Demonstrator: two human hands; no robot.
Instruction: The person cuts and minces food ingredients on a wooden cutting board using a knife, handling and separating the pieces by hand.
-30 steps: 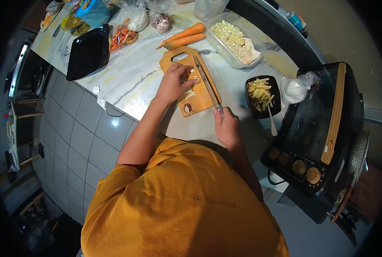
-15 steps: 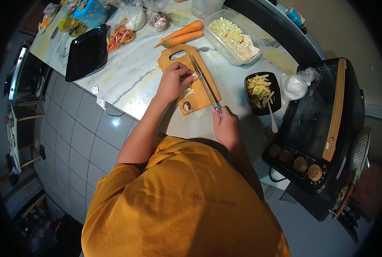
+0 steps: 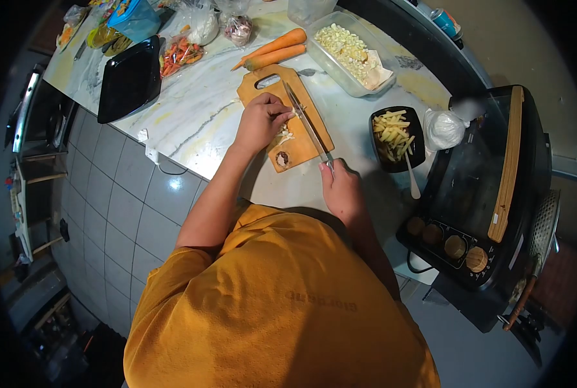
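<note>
On the left of the marble-patterned counter (image 3: 191,123), a black tray (image 3: 130,81) is set near the edge, with a clear bag of red chillies (image 3: 181,55) beside it. Above the middle, two carrots (image 3: 277,50) are laid side by side, just beyond the wooden cutting board (image 3: 303,147). Over the board, the left hand (image 3: 262,123) is held with its fingers bent and drawn together; pale bits are seen at the fingertips, but whether one is pinched cannot be told. Small pale pieces (image 3: 285,134) are scattered on the wood below that hand. Just right of them, the knife (image 3: 308,125) is pointed away from the body, its blade slanted across the board; whether the wood is touched by the edge cannot be made out. Its handle is gripped by the closed right hand (image 3: 344,192) near the board's near right corner. Farther right, chopped pale bits are held in a clear plastic container (image 3: 339,77), and pale yellow sticks in a black bowl (image 3: 398,164), from which a utensil handle (image 3: 414,185) is extended. Beside the bowl, a knotted white bag (image 3: 445,129) is placed next to a black oven (image 3: 472,168).
</note>
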